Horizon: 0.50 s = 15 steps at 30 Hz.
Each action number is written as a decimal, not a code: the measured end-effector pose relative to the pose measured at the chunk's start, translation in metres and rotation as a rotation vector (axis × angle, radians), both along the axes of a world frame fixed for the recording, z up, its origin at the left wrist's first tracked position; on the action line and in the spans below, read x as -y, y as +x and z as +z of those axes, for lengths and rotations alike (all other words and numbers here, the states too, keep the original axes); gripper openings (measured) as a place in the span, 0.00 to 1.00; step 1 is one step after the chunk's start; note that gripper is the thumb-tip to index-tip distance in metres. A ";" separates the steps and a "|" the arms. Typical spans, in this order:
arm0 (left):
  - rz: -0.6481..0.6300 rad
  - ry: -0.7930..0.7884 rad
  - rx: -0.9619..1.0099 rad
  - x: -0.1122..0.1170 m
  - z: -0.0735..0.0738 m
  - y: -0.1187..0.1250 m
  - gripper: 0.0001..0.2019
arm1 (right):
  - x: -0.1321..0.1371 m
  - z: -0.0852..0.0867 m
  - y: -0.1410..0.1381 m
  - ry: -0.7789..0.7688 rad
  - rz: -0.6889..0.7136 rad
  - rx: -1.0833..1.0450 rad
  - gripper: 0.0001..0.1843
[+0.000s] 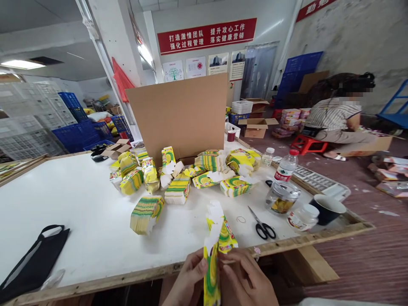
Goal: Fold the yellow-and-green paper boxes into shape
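Both my hands are low at the table's near edge, holding a flat yellow-green printed carton blank [215,246] upright. My left hand [188,278] pinches its left side, and my right hand [247,278] grips its right side with curled fingers. Several stacks of the same flattened cartons [178,178] lie scattered across the middle of the white table [73,204]. One stack [145,214] sits closest, left of my hands.
Black scissors [263,225], a rubber band [241,219], a glass jar [281,197], a dark cup [325,209] and a water bottle [286,166] stand at right. A cardboard sheet [180,114] rises behind the stacks. A black bag [33,259] lies left. A person [338,112] sits on the floor, far right.
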<state>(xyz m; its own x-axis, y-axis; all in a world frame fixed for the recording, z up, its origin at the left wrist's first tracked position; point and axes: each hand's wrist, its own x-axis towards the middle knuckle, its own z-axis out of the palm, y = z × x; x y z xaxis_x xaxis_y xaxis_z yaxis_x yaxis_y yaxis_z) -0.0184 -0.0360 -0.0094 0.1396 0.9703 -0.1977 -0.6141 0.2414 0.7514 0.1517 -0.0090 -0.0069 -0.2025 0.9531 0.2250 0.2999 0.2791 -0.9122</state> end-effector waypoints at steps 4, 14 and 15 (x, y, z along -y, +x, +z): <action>0.010 -0.088 0.005 0.005 -0.002 -0.006 0.20 | 0.003 0.004 -0.003 0.145 0.069 0.042 0.20; -0.187 -0.024 0.001 0.006 0.015 -0.007 0.20 | 0.007 0.011 -0.013 -0.046 0.068 -0.154 0.14; -0.211 -0.003 -0.003 0.005 0.016 -0.007 0.20 | 0.007 0.009 -0.014 -0.058 0.044 -0.173 0.15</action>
